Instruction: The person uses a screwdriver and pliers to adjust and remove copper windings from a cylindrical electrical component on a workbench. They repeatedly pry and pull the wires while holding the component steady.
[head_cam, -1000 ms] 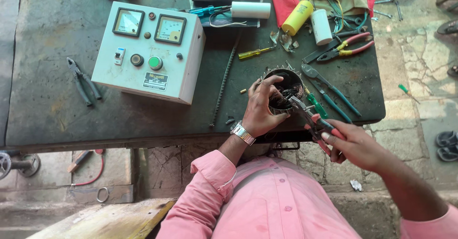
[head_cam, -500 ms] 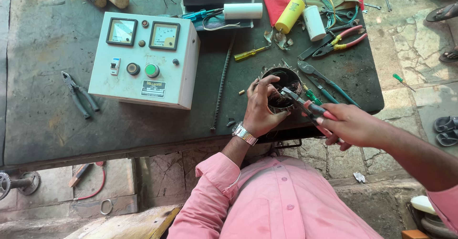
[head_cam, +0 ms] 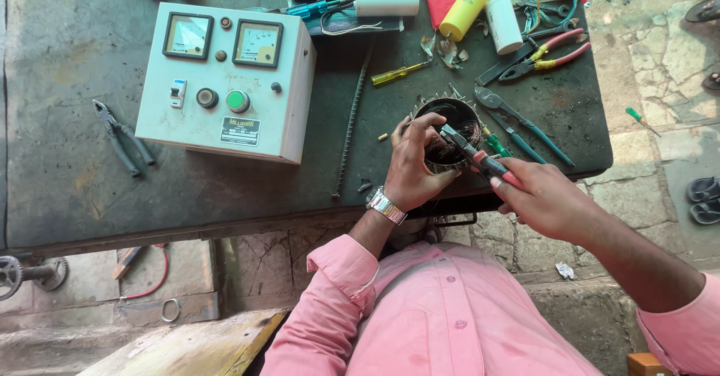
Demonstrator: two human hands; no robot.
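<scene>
A round motor stator [head_cam: 452, 113] with copper windings stands near the front edge of the dark workbench [head_cam: 67, 188]. My left hand [head_cam: 414, 167], with a metal watch on its wrist, grips the stator's near rim, fingers curled over the top. My right hand [head_cam: 546, 197] holds red-handled pliers [head_cam: 480, 160] whose jaws reach into the stator's bore at the windings.
A pale grey meter box [head_cam: 229, 83] with two gauges and a green button sits to the left. Grey pliers [head_cam: 120, 137] lie at far left. Green-handled cutters [head_cam: 525, 125], red pliers [head_cam: 547, 50], a yellow screwdriver [head_cam: 397, 74], a yellow cylinder [head_cam: 465, 10] and white cylinders lie behind.
The view has shifted slightly. My right hand has drawn the pliers a little further into the stator; the left hand keeps its grip on the rim.
</scene>
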